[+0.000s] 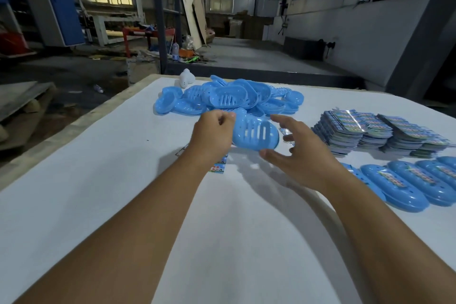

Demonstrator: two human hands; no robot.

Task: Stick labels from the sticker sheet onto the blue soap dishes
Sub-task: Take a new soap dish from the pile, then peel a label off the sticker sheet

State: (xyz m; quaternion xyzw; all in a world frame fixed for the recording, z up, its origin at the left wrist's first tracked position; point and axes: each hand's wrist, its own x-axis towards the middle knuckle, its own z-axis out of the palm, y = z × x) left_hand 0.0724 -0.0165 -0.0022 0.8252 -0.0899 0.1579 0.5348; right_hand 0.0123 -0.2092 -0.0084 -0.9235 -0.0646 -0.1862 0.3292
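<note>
Gripping blue soap dish w/ left hand, oval, slotted, unlabelled

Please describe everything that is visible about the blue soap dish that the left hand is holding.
The dish is an oval tray of light blue, glossy plastic, with long drain slots across its middle and a raised rim. No label shows on it. It is tilted, lifted above the white table, in front of the pile of dishes. The left hand holds its left end in a curled grip. The right hand is open close to its right end; contact cannot be told.
</note>
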